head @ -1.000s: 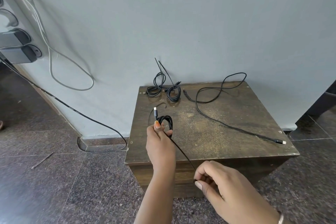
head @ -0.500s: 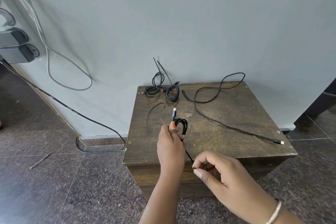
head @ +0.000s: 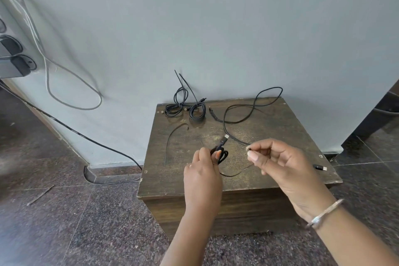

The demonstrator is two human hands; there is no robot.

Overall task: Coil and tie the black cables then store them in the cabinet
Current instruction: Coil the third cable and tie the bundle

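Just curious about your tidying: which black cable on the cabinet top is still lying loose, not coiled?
The long cable sprawling across the right side; the two bundles by the wall are coiled.

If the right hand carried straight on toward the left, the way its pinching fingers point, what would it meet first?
Probably the coiled cable held in the left hand; the right hand looks level with it, though depth is uncertain.

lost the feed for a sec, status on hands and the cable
Left hand grips the small black coil. Right hand pinches its free end. Two tied coils wait at the back of the wooden cabinet; one loose cable uncoiled.
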